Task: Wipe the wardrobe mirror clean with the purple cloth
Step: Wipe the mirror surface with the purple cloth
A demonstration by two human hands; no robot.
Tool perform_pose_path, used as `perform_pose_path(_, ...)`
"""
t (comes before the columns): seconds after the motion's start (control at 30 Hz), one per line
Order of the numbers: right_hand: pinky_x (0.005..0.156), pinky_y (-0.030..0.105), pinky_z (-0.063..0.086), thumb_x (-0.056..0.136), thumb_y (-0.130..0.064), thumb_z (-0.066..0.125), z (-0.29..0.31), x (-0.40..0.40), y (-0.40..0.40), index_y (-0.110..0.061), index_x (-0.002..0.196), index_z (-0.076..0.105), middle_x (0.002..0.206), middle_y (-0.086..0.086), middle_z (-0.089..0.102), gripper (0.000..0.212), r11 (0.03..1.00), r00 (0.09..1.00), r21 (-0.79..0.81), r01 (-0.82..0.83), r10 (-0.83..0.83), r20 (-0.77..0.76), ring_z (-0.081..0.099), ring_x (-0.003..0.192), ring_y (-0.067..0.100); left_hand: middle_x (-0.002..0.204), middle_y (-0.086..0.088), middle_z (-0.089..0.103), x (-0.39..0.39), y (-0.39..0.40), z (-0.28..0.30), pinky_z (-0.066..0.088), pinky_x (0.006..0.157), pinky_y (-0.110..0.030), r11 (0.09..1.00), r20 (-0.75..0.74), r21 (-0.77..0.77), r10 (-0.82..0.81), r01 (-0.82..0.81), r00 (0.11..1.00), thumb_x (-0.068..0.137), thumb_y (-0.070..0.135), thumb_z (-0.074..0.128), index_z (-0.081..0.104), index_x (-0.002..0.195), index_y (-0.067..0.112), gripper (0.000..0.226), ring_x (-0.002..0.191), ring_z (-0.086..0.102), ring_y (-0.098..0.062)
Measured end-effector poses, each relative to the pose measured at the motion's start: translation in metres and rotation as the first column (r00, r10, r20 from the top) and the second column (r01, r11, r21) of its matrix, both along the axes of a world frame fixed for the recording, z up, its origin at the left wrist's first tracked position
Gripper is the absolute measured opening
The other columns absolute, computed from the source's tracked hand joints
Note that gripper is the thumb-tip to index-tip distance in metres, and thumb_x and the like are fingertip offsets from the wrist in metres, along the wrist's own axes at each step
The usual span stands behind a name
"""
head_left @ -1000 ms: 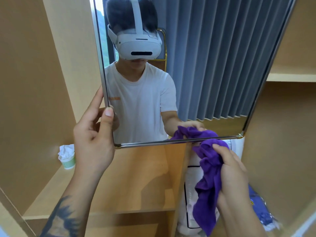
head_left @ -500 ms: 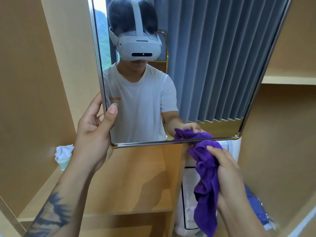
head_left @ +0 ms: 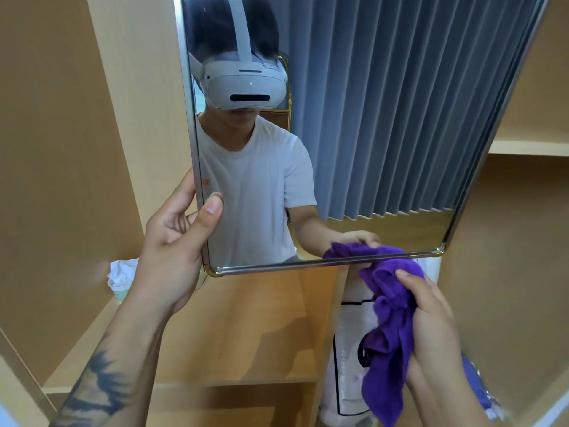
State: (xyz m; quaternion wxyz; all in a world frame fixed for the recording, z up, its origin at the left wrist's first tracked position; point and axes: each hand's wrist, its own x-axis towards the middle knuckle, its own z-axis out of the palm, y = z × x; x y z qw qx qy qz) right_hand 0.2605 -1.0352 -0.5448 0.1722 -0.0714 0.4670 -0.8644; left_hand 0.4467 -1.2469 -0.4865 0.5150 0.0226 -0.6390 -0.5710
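Mirror: one tall rectangular metal-framed wardrobe mirror point(head_left: 385, 124), hanging between tan wooden wardrobe panels point(head_left: 61, 149).
Left hand: left hand point(head_left: 172, 251) grips the mirror's lower left edge, thumb on the glass, steadying it.
Right hand: right hand point(head_left: 431, 328) is closed around one bunched purple cloth point(head_left: 388, 318).
Cloth position: its top touches the mirror's bottom frame, right of centre.
Change: compared with a second ago, the view sits nearer; the cloth stays at the bottom edge.
Meaning: wiping likely nears its lowest strip.
Extras: one pale cup point(head_left: 120, 282) stuffed with white tissue, on the left shelf.
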Motion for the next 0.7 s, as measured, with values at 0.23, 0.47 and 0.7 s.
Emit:
perform_pose_path(0.23, 0.050, 0.026, 0.056, 0.091, -0.011, 0.074, -0.002, 0.021, -0.009, -0.014, 0.115, 0.074, 0.097, 0.016, 0.079, 0.024, 0.991, 0.991, 0.065, -0.116, 0.119, -0.059, 0.071, 0.067, 0.020, 0.090, 0.026, 0.066, -0.009, -0.003, 0.000, 0.049, 0.061, -0.007, 0.998, 0.011, 0.036, -0.053, 0.052, 0.999, 0.106, 0.009, 0.044, 0.039, 0.157, 0.007, 0.051, 0.066, 0.059, 0.013)
perform_pose_path(0.47, 0.060, 0.029, 0.057, 0.092, -0.016, 0.076, 0.004, -0.001, 0.002, -0.013, 0.123, 0.072, 0.117, 0.016, 0.077, 0.031, 0.992, 0.992, -0.011, 0.127, -0.127, 0.025, 0.072, 0.073, 0.018, 0.070, 0.024, 0.064, -0.011, 0.001, 0.007, 0.042, 0.047, -0.006, 0.997, 0.023, 0.057, -0.048, 0.047, 0.999, 0.109, 0.002, 0.035, 0.032, 0.154, -0.005, 0.046, 0.050, 0.056, 0.009)
perform_pose_path(0.7, 0.066, 0.032, 0.060, 0.088, -0.010, 0.079, 0.001, -0.003, 0.006, -0.017, 0.113, 0.073, 0.111, 0.015, 0.079, 0.027, 0.991, 0.992, 0.050, 0.124, -0.122, -0.034, 0.075, 0.085, 0.025, 0.077, 0.026, 0.063, -0.008, -0.004, 0.002, 0.046, 0.056, -0.007, 0.998, 0.053, 0.042, -0.046, 0.044, 0.998, 0.109, 0.005, 0.039, 0.049, 0.138, 0.000, 0.031, 0.057, 0.056, 0.009)
